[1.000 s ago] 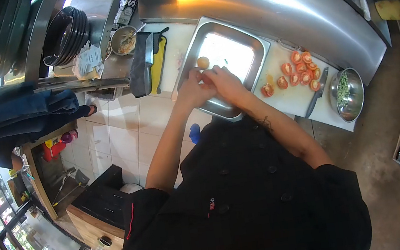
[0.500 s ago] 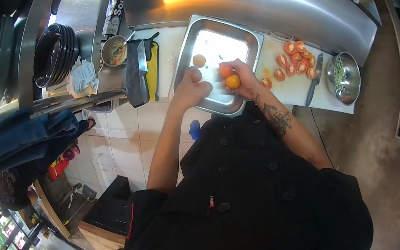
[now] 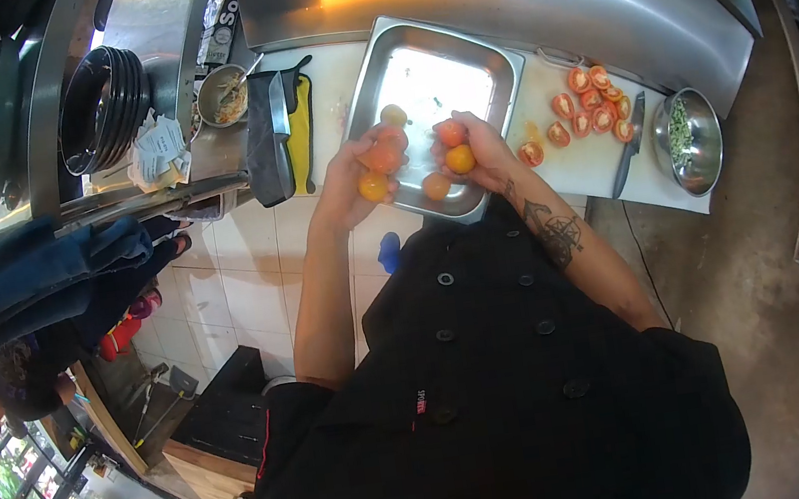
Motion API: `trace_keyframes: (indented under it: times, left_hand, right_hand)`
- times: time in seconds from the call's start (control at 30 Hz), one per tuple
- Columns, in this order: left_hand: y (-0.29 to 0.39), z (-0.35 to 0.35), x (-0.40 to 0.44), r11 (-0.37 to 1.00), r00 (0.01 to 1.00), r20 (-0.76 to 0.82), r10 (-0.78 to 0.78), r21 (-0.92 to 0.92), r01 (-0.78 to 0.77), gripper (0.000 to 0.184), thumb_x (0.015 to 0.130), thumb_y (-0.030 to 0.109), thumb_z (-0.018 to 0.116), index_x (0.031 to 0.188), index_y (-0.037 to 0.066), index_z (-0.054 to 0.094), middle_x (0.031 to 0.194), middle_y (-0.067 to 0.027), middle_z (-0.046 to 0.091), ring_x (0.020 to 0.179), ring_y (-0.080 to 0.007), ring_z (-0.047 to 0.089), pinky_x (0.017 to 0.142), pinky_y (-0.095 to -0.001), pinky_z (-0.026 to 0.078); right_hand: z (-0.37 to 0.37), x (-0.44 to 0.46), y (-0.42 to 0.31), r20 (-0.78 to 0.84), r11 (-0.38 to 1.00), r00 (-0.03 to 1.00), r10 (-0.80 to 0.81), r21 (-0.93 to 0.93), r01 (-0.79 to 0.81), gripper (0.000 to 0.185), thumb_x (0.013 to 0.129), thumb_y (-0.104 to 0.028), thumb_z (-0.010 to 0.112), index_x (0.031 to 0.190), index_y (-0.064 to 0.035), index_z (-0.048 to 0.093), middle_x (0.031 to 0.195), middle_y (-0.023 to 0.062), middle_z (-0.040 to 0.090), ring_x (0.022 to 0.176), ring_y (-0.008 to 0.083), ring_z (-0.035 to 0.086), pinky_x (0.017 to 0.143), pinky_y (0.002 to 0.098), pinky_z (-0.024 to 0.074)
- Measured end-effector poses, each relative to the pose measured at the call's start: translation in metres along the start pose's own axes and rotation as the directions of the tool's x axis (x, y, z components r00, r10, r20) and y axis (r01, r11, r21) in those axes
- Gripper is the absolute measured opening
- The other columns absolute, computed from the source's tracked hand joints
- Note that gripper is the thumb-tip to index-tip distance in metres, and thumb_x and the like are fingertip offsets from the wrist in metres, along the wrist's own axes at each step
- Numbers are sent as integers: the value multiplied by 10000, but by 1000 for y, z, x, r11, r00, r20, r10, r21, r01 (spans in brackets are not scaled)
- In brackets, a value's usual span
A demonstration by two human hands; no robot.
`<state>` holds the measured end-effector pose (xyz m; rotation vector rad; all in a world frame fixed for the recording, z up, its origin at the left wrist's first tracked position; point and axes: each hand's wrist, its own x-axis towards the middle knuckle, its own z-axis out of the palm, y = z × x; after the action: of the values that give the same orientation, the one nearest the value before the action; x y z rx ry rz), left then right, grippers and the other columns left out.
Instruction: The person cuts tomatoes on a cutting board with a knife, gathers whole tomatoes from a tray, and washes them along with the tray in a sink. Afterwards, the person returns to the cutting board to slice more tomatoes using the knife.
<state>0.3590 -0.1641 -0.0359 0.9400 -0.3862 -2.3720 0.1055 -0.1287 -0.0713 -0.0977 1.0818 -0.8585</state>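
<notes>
My left hand (image 3: pixel 344 194) is turned up over the near left side of a steel pan (image 3: pixel 503 59), cupped round several tomatoes, with a red tomato (image 3: pixel 385 157) and an orange tomato (image 3: pixel 373 187) showing. Across from it, my right hand (image 3: pixel 486 155) curls round a red tomato (image 3: pixel 451 132) and a yellow-orange tomato (image 3: pixel 459 160). Inside the pan, one pale tomato (image 3: pixel 393 114) lies beyond my left hand. Another orange tomato (image 3: pixel 436 186) sits between the hands, near the pan's close wall.
Halved tomatoes (image 3: pixel 592 101) lie on the white cutting board (image 3: pixel 555 168) at right, beside a knife (image 3: pixel 630 146) and a steel bowl of chopped greens (image 3: pixel 686 141). Left of the pan, another knife (image 3: pixel 278 109) rests on a dark cloth (image 3: pixel 268 156). A person's legs (image 3: pixel 120 276) show at far left.
My left hand has turned palm up and moved slightly left, showing red and orange tomatoes in it. An orange tomato now shows in the pan between the hands. My right hand keeps its two tomatoes.
</notes>
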Motion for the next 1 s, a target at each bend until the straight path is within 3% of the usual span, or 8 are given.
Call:
trace_keyframes:
  times: [0.2, 0.37, 0.5, 0.57, 0.63, 0.7, 0.77, 1.0]
  left_hand:
    - [-4, 11, -6, 992, 998, -23, 60, 109, -57, 471, 1068, 443, 573, 1424, 139, 529, 1103, -46, 634, 882, -156, 656, 585, -310, 543]
    - [-6, 12, -8, 958, 988, -54, 143, 257, -124, 506, 1101, 581, 527, 1378, 157, 541, 1039, -29, 623, 839, -151, 646, 581, -304, 535]
    - [-9, 0, -5, 966, 994, -70, 84, 251, -64, 560, 1166, 533, 423, 1497, 94, 530, 1281, -26, 613, 1112, -141, 611, 978, -327, 503]
    - [-12, 6, -5, 956, 989, -97, 115, 283, -83, 566, 1165, 555, 409, 1468, 96, 544, 1251, -20, 611, 1102, -137, 598, 971, -323, 494]
    - [-17, 14, -3, 858, 956, -179, 234, 499, -117, 633, 1102, 707, 394, 1359, 147, 536, 997, -39, 621, 763, -159, 634, 579, -294, 527]
    - [-23, 17, -3, 837, 956, -151, 251, 529, -137, 626, 1128, 648, 402, 1421, 111, 533, 1119, -35, 619, 957, -160, 597, 807, -312, 492]
    - [-24, 26, 0, 811, 956, -112, 272, 561, -165, 622, 1154, 588, 409, 1484, 75, 531, 1241, -31, 618, 1150, -162, 559, 1036, -330, 456]
    - [-30, 18, 8, 773, 927, -193, 321, 619, -139, 604, 1111, 527, 528, 1496, 64, 488, 1218, -62, 622, 995, -144, 606, 794, -298, 502]
  right_hand:
    - [-10, 10, 16, -52, 951, 987, -155, -277, 135, 359, 1108, -393, 559, 1212, -62, 653, 962, 85, 688, 767, 164, 649, 639, 325, 532]
    - [-11, 8, 28, 280, 243, 777, -564, -843, 480, 400, 1002, -308, 743, 1284, -35, 665, 1004, 129, 716, 875, 242, 688, 808, 375, 567]
    - [-9, 1, 26, 353, 10, 800, -485, -913, 408, 447, 994, -301, 742, 1335, -26, 652, 1084, 153, 737, 1008, 253, 716, 894, 373, 568]
    - [6, -14, 24, 402, 51, 722, -563, -855, 517, 470, 995, -314, 754, 1357, -31, 652, 1089, 143, 743, 1028, 243, 716, 895, 369, 568]
    - [23, -22, 19, 429, 84, 636, -641, -785, 614, 494, 995, -327, 765, 1378, -37, 652, 1093, 134, 748, 1048, 234, 717, 896, 366, 567]
    - [37, -25, 17, 137, 521, 941, -309, -803, 288, 539, 1009, -345, 779, 1420, -25, 643, 1172, 131, 748, 1067, 208, 715, 900, 352, 564]
    - [43, -30, 8, 85, 516, 969, -233, -833, 197, 571, 1026, -359, 777, 1435, 12, 631, 1290, 143, 725, 1089, 191, 717, 904, 328, 560]
    - [17, -21, 17, 291, 728, 952, -94, -633, 265, 437, 1113, -277, 631, 1424, 29, 628, 1382, 141, 673, 1186, 238, 720, 1082, 381, 587]
